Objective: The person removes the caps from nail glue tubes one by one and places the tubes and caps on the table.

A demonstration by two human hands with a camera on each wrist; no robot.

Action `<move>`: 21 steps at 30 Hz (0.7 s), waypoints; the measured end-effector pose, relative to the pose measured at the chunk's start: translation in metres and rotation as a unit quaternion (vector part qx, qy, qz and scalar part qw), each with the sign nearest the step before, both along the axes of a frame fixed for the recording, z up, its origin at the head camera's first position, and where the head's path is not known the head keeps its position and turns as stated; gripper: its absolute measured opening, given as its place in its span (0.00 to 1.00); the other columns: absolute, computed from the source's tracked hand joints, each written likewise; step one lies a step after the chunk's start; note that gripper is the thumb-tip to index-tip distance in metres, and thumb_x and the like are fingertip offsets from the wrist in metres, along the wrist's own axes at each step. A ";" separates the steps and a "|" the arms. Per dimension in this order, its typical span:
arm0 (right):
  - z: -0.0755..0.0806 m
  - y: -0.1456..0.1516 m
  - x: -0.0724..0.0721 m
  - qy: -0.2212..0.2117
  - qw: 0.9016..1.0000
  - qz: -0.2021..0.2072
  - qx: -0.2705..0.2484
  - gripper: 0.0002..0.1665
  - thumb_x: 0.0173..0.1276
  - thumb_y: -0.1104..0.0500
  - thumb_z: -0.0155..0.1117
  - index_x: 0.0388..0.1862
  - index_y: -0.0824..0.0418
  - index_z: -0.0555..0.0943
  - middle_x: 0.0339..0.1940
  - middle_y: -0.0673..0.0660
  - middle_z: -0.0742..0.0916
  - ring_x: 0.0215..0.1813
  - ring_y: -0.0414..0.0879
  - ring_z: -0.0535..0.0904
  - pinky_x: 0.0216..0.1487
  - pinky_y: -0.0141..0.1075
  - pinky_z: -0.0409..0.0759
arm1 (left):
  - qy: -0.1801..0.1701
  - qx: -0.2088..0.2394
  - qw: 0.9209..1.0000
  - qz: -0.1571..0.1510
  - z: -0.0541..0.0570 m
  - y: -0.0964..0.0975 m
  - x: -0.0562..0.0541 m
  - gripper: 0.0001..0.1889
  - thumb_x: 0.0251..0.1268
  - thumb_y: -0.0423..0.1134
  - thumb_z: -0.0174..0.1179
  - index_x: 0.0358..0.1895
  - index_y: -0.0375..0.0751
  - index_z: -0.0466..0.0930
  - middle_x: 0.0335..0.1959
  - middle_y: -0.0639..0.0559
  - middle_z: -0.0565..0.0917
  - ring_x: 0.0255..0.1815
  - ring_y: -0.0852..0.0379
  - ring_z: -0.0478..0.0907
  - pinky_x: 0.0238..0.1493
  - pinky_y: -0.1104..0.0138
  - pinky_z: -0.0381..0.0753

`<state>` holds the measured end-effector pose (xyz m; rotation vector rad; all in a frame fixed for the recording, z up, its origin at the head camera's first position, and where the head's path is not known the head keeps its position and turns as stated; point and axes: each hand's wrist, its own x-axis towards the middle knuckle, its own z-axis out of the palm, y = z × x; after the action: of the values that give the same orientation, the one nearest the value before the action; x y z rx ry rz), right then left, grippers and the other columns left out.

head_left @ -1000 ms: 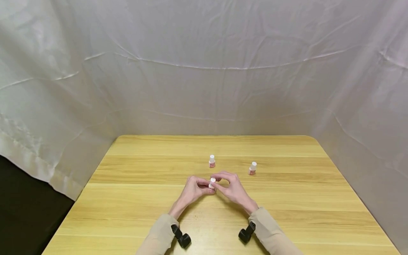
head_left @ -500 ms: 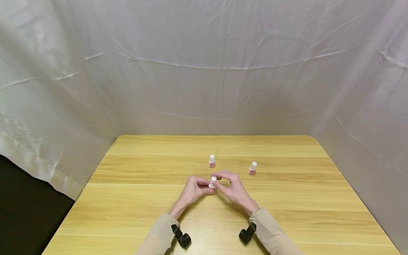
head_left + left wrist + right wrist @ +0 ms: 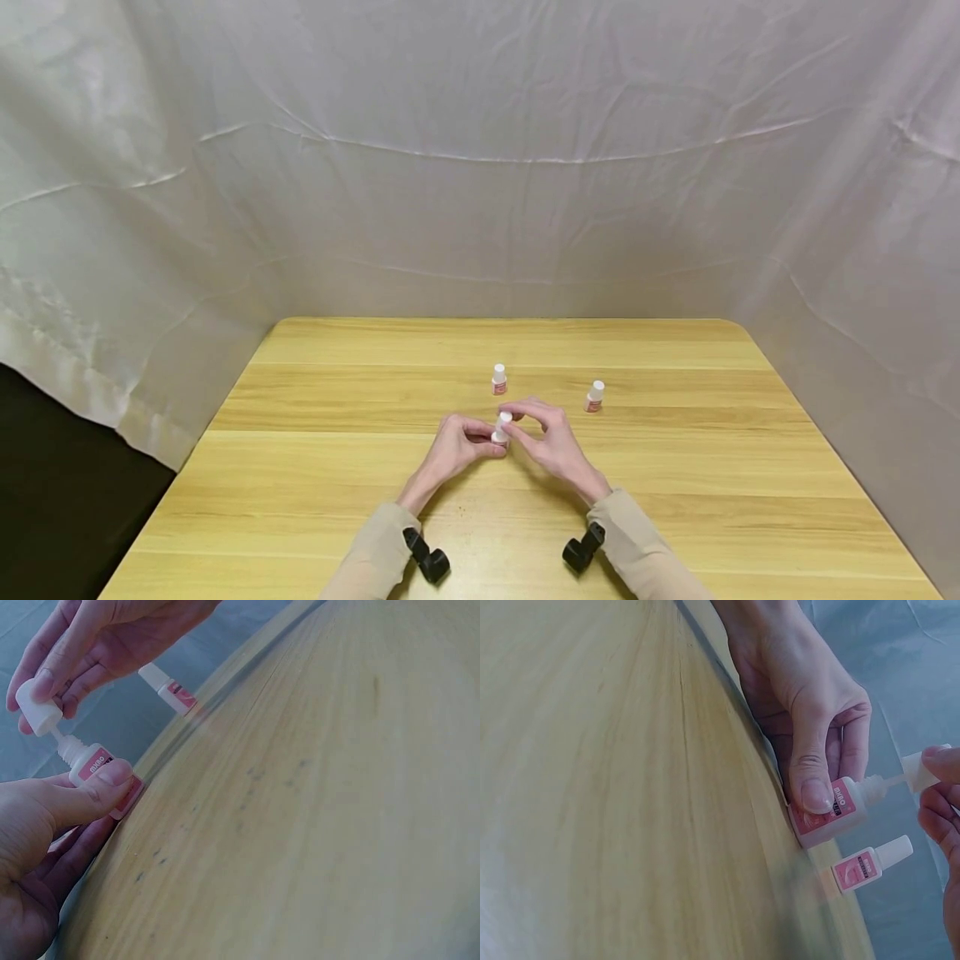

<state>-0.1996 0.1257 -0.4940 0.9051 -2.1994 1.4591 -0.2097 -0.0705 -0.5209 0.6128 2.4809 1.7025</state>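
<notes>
My left hand (image 3: 452, 447) grips a small white bottle (image 3: 91, 763) with a pink label, thumb pressed across the label. The bottle is upright, its base low at the tabletop. Its threaded neck (image 3: 70, 748) is bare. Just above it, my right hand (image 3: 553, 443) pinches the white cap (image 3: 39, 709) between thumb and fingers. A thin pale stem (image 3: 894, 780) runs from the cap down into the bottle's mouth. In the head view, the fingers hide much of the bottle's lower part.
Two similar capped bottles stand on the wooden table (image 3: 337, 492): one bottle (image 3: 499, 381) straight behind my hands, another bottle (image 3: 595, 397) behind and to the right. A pale cloth (image 3: 480, 208) hangs behind the table and along both sides.
The cap has risen off the bottle's neck and shifted slightly right, with my right hand moving along. My left hand and the bottle have stayed in place.
</notes>
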 end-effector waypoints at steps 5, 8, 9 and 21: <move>0.001 0.000 0.000 -0.003 1.000 0.006 -0.009 0.16 0.59 0.75 0.71 0.48 0.70 0.85 0.40 0.63 0.90 0.43 0.54 0.85 0.51 0.41 0.86 | -0.002 0.004 1.000 0.001 0.000 0.000 0.000 0.13 0.52 0.35 0.77 0.42 0.36 0.90 0.38 0.42 0.92 0.38 0.50 0.90 0.39 0.75 0.87; 0.001 0.000 0.000 -0.008 1.000 0.011 -0.021 0.18 0.58 0.77 0.69 0.48 0.73 0.84 0.40 0.66 0.89 0.43 0.54 0.84 0.51 0.46 0.86 | -0.004 0.006 1.000 0.000 0.000 0.000 0.000 0.13 0.52 0.34 0.76 0.41 0.36 0.90 0.37 0.41 0.91 0.38 0.50 0.90 0.39 0.75 0.87; 0.001 0.000 0.000 -0.010 1.000 0.012 -0.026 0.18 0.58 0.78 0.69 0.48 0.73 0.84 0.40 0.66 0.89 0.43 0.54 0.84 0.51 0.46 0.86 | -0.004 0.007 1.000 0.000 0.000 0.000 0.000 0.12 0.52 0.34 0.76 0.41 0.35 0.90 0.37 0.41 0.91 0.37 0.50 0.90 0.39 0.75 0.87; 0.000 0.002 0.001 -0.045 0.993 0.044 -0.104 0.17 0.62 0.77 0.66 0.50 0.76 0.81 0.42 0.73 0.87 0.48 0.34 0.80 0.55 0.28 0.83 | -0.017 0.021 1.000 -0.003 0.000 0.000 0.000 0.11 0.52 0.34 0.76 0.40 0.36 0.90 0.37 0.41 0.91 0.37 0.49 0.90 0.38 0.75 0.87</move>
<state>-0.1990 0.1274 -0.4941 0.8909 -2.0429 1.7635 -0.2092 -0.0702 -0.5212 0.5884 2.4251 1.7511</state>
